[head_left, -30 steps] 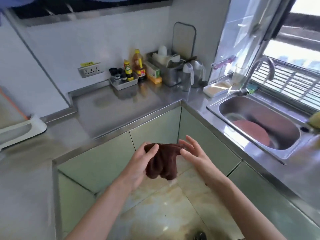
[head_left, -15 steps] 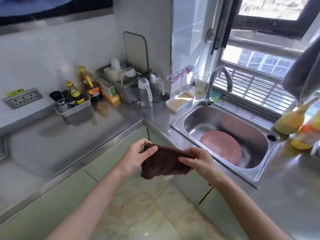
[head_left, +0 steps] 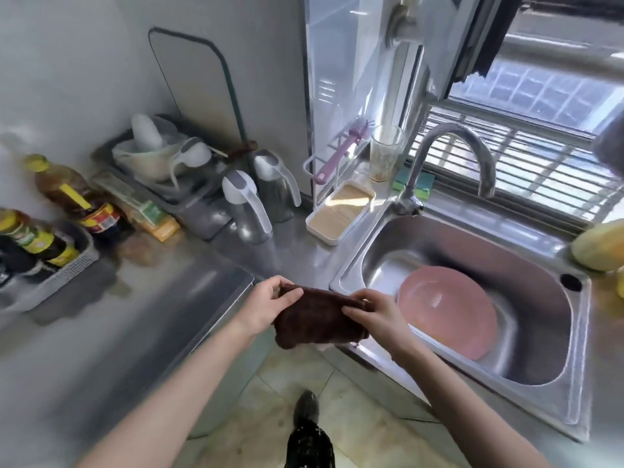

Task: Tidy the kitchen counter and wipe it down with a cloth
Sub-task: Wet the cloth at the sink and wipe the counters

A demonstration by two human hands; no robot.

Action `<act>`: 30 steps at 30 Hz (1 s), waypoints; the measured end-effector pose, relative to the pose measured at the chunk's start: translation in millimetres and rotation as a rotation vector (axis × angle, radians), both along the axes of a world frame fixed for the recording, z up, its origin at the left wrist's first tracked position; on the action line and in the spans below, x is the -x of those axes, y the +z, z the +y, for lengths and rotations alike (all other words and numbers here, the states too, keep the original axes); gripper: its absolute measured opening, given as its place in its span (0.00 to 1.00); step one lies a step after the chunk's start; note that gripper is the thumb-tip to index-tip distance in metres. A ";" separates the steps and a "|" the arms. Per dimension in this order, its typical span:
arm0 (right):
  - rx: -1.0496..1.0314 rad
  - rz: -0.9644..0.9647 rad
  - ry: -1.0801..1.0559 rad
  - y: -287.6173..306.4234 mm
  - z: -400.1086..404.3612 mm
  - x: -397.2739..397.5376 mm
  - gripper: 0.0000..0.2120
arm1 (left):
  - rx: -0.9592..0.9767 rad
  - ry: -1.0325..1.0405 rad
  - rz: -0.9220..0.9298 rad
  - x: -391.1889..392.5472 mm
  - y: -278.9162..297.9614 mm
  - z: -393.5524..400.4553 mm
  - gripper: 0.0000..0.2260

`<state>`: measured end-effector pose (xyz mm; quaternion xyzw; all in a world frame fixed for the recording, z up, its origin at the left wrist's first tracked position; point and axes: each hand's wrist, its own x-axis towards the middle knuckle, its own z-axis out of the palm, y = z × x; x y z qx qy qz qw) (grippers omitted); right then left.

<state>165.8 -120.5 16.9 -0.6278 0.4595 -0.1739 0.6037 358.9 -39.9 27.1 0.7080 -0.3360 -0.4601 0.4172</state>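
Brown cloth (head_left: pixel 320 320) stretched between both hands — left hand (head_left: pixel 266 307), right hand (head_left: pixel 374 315) pinching its top edge.

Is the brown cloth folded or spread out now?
Folded. The brown cloth is a thick, compact rectangle; the left hand and the right hand pinch its upper edge.

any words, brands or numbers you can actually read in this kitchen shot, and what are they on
None can be read.
Tall amber oil bottle with yellow cap: red and yellow label, print blurred.
Dark sauce bottles with yellow-green labels in the grey plastic basket: print blurred.
Flat green and orange cardboard box: print too smeared.
Dark brown cloth, held by the left hand and right hand: no text visible.
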 end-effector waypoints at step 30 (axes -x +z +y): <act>0.636 0.793 0.499 -87.6 -26.9 -42.1 0.23 | -0.067 -0.747 -1.065 -73.1 -99.0 -52.3 0.19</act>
